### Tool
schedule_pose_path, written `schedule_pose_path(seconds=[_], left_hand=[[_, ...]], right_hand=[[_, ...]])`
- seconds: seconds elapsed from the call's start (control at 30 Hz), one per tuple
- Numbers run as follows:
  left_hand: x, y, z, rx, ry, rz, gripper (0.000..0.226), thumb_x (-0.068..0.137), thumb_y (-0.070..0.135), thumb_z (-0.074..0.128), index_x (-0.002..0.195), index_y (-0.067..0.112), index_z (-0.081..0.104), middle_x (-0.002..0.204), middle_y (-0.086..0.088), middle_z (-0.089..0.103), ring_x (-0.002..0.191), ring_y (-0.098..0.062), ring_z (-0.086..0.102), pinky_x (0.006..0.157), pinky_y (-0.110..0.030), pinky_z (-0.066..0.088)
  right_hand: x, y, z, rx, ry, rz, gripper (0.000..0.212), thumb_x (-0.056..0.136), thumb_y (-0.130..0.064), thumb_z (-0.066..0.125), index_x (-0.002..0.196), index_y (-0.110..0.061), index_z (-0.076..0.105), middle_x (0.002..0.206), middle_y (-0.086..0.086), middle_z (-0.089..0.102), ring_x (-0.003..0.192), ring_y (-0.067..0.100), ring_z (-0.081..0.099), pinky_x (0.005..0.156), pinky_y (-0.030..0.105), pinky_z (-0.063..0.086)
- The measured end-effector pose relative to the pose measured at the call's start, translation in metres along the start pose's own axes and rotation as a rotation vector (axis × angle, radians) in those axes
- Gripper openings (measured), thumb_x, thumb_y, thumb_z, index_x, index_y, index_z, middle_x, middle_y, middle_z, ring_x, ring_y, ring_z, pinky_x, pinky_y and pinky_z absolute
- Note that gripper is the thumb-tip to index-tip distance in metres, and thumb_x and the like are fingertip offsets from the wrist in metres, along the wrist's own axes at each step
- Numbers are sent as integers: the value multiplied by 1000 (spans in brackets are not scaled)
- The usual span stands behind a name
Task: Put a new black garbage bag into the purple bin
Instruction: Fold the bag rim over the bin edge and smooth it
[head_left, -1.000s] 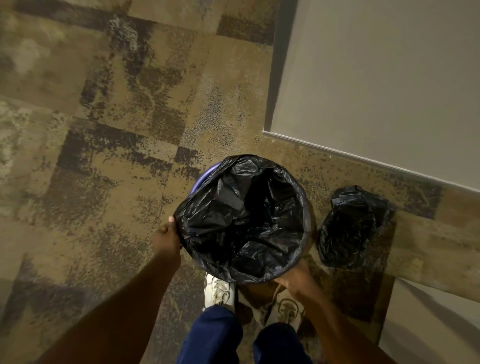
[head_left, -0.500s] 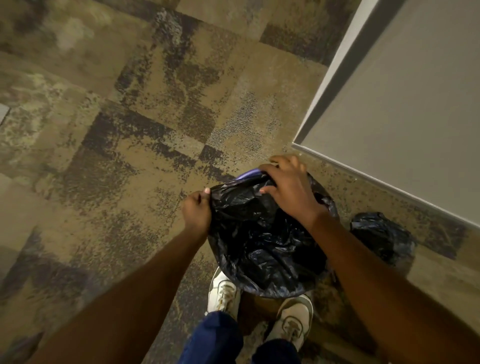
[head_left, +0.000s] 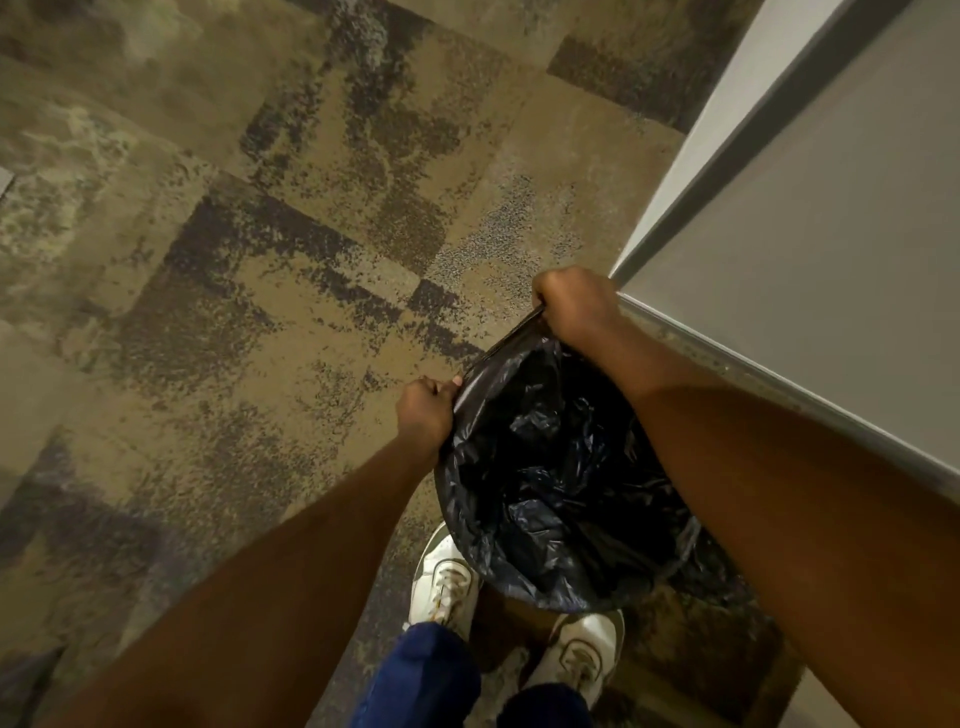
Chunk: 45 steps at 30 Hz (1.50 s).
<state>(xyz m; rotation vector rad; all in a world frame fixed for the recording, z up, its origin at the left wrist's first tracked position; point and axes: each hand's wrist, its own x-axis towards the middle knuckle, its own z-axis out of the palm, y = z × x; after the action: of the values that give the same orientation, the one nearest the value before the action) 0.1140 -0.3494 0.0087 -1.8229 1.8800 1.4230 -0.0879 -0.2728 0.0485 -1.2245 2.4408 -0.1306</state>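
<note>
A person is standing over a black garbage bag (head_left: 550, 483) on a patterned brown carpet (head_left: 260, 291), both bare arms reaching down toward its open mouth. The left hand (head_left: 425, 410) is gripping the bag's near-left edge, its fingers (head_left: 441, 387) curled shut and pinching the plastic. The right hand (head_left: 574, 304) is clenching the far edge in a closed fist, and the film between the two hands is stretching into a taut straight line. The bag is gaping open below the forearms, its crumpled glossy interior showing (the purple bin itself is hidden under the plastic, so how far the liner is seated cannot be told). A pair of white sneakers (head_left: 444, 582) and dark blue trouser legs (head_left: 421, 675) are showing just below the bag, the left shoe's toe touching or tucked under its lower rim. A pale grey counter (head_left: 810, 260) with a light edge is filling the upper right, its corner sitting just beside the right hand.
</note>
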Motion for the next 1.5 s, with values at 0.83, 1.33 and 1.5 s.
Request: schedule_pose_path(seconds=[0.83,1.33,1.5], left_hand=[[-46,25,9,826,139,833,64,89,49,39,142,16,26,149,-14,38,131,-34,36,107,-49,35],[-9,69,38,898,-39,829,54,96,52,25,96,6,53,99,-24,66,93,-38,57,74,-41,37],[-8,64,26,912,42,770,65,92,60,19,101,5,53,104,-24,65,97,-38,57,78,-43,42]], right_hand=[[-121,-14,43,341,570,417,57,60,8,50,115,-4,62,117,19,61,114,39,50,92,46,37],[-63,23,35,97,165,275,62,93,-58,30,91,-6,63,94,22,66,93,38,60,76,41,45],[-105,-14,51,335,706,421,28,81,-25,56,102,-7,59,104,16,57,105,31,48,93,41,35]])
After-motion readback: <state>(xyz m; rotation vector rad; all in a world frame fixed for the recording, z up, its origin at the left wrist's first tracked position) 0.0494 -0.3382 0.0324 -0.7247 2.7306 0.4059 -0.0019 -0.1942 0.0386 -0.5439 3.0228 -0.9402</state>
